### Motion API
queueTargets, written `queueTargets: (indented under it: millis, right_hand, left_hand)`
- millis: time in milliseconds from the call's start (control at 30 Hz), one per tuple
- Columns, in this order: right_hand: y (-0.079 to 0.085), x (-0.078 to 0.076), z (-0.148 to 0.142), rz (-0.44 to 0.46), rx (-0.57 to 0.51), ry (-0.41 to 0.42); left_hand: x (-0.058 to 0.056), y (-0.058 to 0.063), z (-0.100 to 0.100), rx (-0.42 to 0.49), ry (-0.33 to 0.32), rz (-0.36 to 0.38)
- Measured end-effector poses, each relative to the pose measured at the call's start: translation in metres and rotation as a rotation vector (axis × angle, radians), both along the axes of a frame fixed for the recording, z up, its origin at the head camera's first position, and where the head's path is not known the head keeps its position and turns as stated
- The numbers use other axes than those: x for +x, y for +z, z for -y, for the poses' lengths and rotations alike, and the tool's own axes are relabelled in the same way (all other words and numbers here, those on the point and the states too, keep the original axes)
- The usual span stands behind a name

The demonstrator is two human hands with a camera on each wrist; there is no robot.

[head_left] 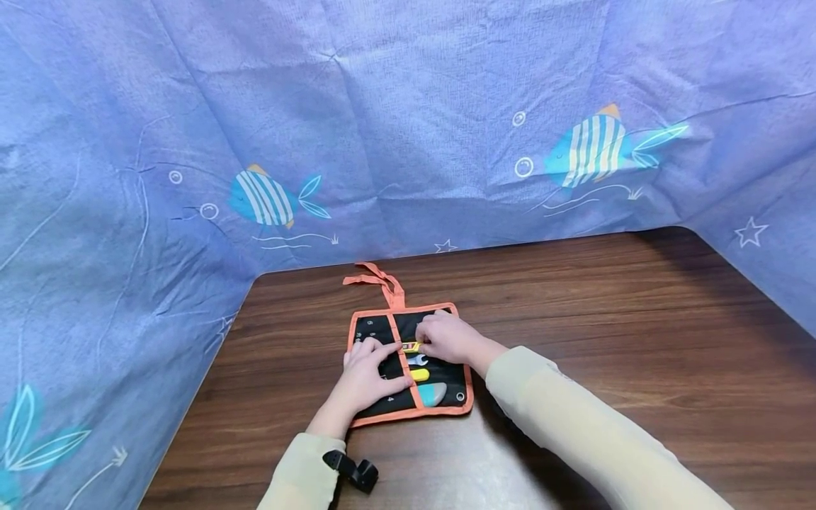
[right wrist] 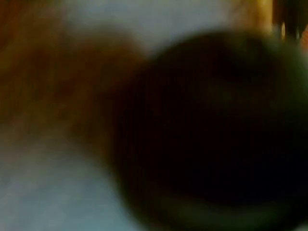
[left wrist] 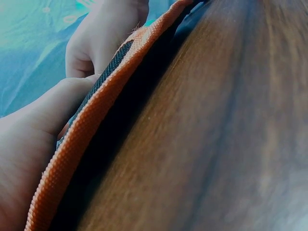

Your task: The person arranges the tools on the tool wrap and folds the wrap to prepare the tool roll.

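A black tool pouch (head_left: 449, 379) with orange trim lies spread on the table. Across its orange band press the spread thumb and index finger of my left hand (head_left: 362, 375). With curled fingers, my right hand (head_left: 448, 340) pinches the outer end of a yellow tool (head_left: 410, 347) with a red marking, which sticks out of a pocket. Below it in the head view, a wrench (head_left: 417, 360), a yellow handle (head_left: 419, 374) and a teal-and-grey handle (head_left: 432, 394) also poke from the pockets. The left wrist view shows the pouch's orange edge (left wrist: 91, 115) close up; the right wrist view is dark and blurred.
Orange tie straps (head_left: 385, 280) trail from the pouch's far edge. The brown wooden table (head_left: 605, 304) extends far to the right. Behind it and at both sides hangs a blue cloth (head_left: 421, 142) with fish prints. A black strap device (head_left: 353, 471) sits on the left wrist.
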State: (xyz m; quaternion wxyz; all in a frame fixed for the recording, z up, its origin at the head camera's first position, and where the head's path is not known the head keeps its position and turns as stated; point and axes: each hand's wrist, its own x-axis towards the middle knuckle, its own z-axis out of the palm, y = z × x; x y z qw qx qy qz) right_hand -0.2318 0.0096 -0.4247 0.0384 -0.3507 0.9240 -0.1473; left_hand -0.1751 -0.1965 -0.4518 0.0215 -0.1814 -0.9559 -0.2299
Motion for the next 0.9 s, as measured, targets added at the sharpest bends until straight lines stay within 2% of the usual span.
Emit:
queueTargets:
  millis: [333,600,900]
  right_hand:
    - [0.0,0.001,0.014,0.023,-0.01,-0.018]
    - [-0.003,0.003,0.021,0.089,-0.034,-0.036]
    - [0.006,0.001,0.019,0.103,-0.013,-0.028]
  left_hand:
    - [0.002,0.005,-0.003,0.01,-0.033,-0.006]
    - [0.005,0.001,-0.003,-0.023,-0.044,0.003]
    - [0.004,0.004,-0.002,0.018,-0.005,0.003]
